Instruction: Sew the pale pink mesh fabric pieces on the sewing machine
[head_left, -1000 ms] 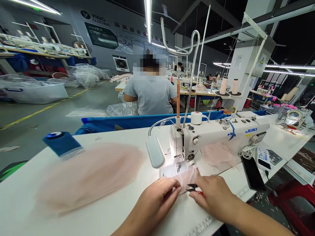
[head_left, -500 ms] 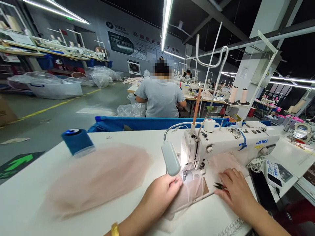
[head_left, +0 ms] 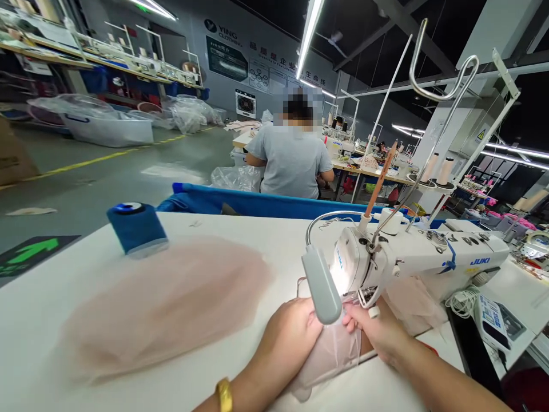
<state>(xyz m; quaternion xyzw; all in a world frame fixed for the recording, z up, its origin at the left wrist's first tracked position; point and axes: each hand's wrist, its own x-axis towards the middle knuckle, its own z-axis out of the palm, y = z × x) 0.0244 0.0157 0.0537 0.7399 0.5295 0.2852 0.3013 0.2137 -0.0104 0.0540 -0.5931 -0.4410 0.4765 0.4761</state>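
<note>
Positioning seems underway: cloth [head_left: 332, 352] is pinched by left fingers [head_left: 312, 321] and right fingers [head_left: 352, 316] near the sewing machine [head_left: 422, 257]; steady guiding seems required.

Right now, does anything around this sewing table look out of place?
A pale scrap lies on the floor left of the table, seemingly dropped rather than put away. No spill or damage shows.

JUKI on sewing machine [head_left: 414, 257], YING CLOTHING on wall [head_left: 263, 100]
</note>
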